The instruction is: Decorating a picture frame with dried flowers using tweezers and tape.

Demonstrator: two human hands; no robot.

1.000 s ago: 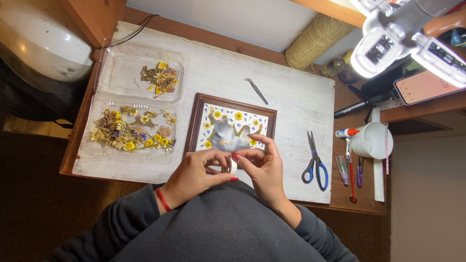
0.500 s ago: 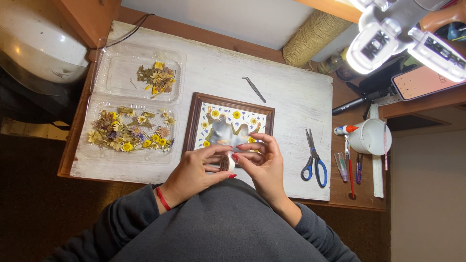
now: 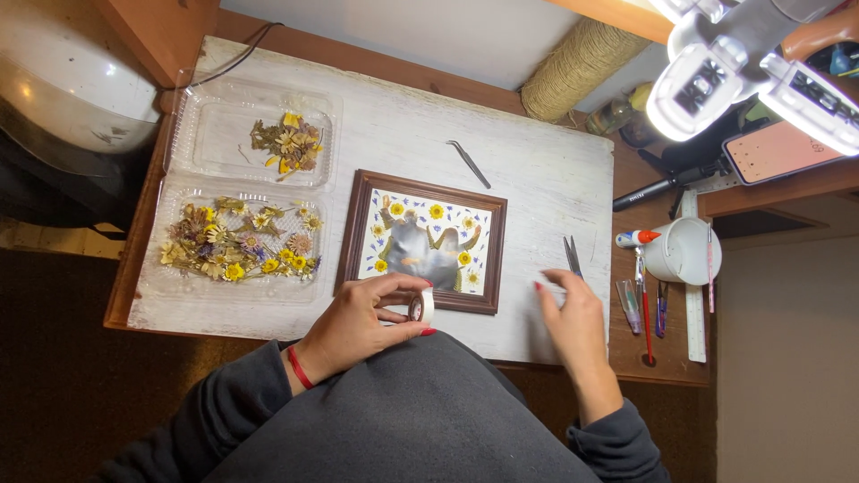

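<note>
A bright lamp at upper right is overexposing itself and washing the white tabletop with glare. The floor and surrounding edges are lying dim. Focus is holding sharp throughout; wide-angle bending is showing at the borders.

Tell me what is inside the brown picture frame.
The brown picture frame holds a white sheet with small yellow pressed flowers, bluish sprigs and a grey-brown central shape. Its lower edge is partly covered by the left hand holding a tape roll.
</note>
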